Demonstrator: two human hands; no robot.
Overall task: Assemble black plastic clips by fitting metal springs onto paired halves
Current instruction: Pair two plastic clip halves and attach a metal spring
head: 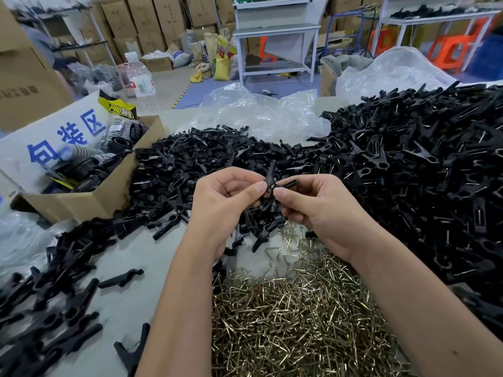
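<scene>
Cardboard box, water bottle, plastic bags.

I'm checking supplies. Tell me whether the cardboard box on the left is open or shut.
Open. The cardboard box has its flaps up, and black ribbed parts and a yellow-and-black packet show inside it.

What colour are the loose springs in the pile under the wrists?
Brassy gold springs, clearest in the head view.

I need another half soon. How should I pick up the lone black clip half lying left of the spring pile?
Pinch the loose black plastic clip half across its long narrow middle, from above: it lies flat on the grey table, clear of others.
</scene>
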